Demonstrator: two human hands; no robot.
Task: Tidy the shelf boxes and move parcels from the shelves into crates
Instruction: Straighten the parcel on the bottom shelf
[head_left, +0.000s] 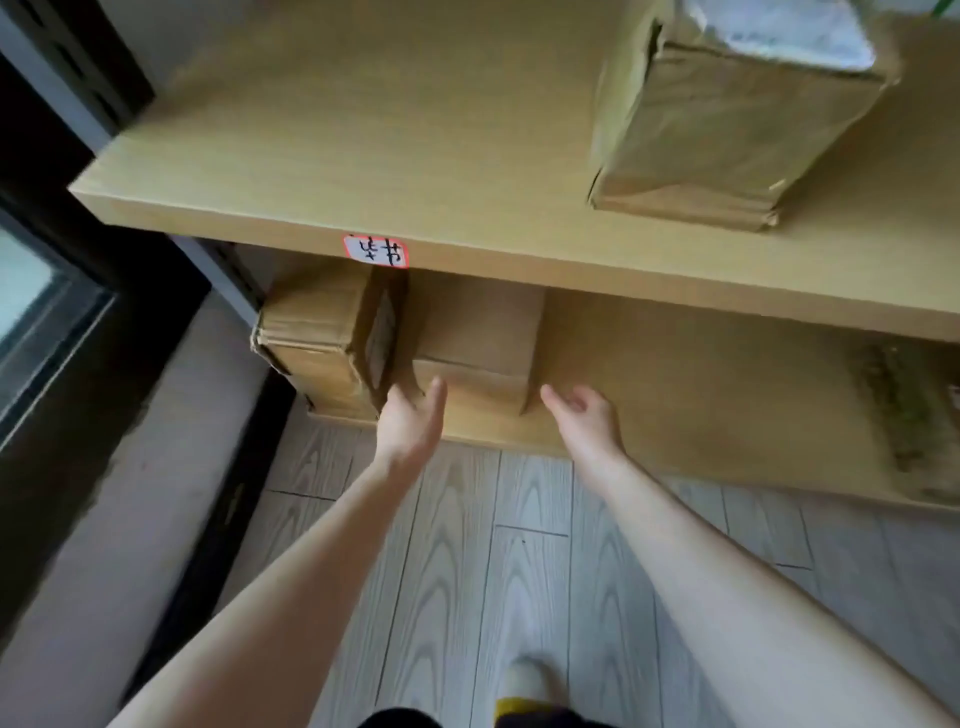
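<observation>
While left grip (410, 421) and right grip (587, 415) flank, released, the plain brown cardboard box (478, 338) on the lower wooden shelf (675, 374), it looks stiff and probably light, best clasped by its side walls

Pale plank floor (467, 571), red-edged label (375, 251)

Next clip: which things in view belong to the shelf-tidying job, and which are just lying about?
Job: left hand and right hand, both open, reaching either side of the plain box on the lower shelf; taped box beside it; tall box on the upper shelf; blurred parcel at lower right.
Just there: red-edged label; window; floor.
</observation>
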